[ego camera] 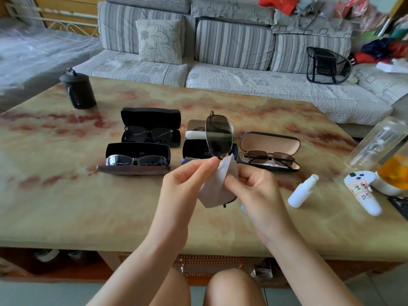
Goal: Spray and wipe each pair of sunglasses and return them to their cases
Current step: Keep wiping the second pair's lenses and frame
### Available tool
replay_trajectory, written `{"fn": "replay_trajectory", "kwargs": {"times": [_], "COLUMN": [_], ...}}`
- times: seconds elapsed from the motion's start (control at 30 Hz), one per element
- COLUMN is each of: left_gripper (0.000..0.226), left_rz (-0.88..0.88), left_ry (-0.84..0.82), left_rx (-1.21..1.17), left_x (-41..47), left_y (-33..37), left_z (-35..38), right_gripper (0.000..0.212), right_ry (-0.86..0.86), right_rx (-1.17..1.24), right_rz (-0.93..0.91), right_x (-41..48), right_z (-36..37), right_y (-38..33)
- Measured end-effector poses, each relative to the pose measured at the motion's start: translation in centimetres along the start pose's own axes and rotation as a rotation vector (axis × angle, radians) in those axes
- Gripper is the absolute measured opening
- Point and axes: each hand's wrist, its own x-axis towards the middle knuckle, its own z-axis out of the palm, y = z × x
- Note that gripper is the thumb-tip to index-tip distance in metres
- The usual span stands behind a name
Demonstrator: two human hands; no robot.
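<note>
Wiping is the step in hand. The left hand (187,180) pinches the held sunglasses (218,138) near the bridge, with one lens standing upright above it. The right hand (256,186) has its fingers curled round the grey cloth (217,188) wrapped on the lower lens, above the middle of the bench (66,206).

Next, I judge, the upper lens needs the cloth, then the pair needs folding and casing. The dark open case (194,149), at twelve o'clock from the hands, looks empty and is probably theirs. Behind it, a pale case (192,124) is partly hidden.

At ten o'clock the front black case (138,151), and at eleven the rear black case (150,117), each hold dark glasses. At one o'clock the tan-lined case (269,140) holds a brown pair. The spray bottle (301,192) lies at three o'clock.
</note>
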Motion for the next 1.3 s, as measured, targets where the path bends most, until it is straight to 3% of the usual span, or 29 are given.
{"fn": "replay_trajectory", "kwargs": {"times": [0.17,0.27,0.4,0.7,0.83,1.0,1.3], "left_gripper": [0.020,0.029,0.019,0.025,0.024,0.022,0.031], "left_rz": [0.031,0.037,0.009,-0.051,-0.057,-0.056,-0.062], "left_ry": [0.030,0.038,0.043,0.065,0.100,0.087,0.010], "left_rx": [-0.004,-0.021,-0.057,-0.146,-0.159,-0.162,-0.124], "left_x": [-0.2,-0.2,0.0,0.1,0.0,-0.3,-0.9], "left_y": [0.0,0.0,0.2,0.4,0.5,0.3,-0.1], "left_z": [0.0,0.2,0.2,0.1,0.1,0.3,0.9], "right_gripper": [0.023,0.028,0.031,0.039,0.040,0.018,0.008], "right_ry": [-0.021,-0.028,-0.057,-0.072,-0.181,-0.231,-0.001], "right_rx": [-0.019,-0.037,0.023,0.011,-0.033,0.020,0.189], "right_rz": [-0.058,-0.033,-0.002,0.071,0.078,0.106,0.117], "right_x": [-0.1,-0.2,-0.6,-1.9,-2.0,-1.9,-0.6], "right_z": [-0.1,-0.3,-0.7,-1.2,-1.6,-1.4,-0.1], "right_y": [0.0,0.5,0.5,1.8,2.5,1.9,0.7]}}
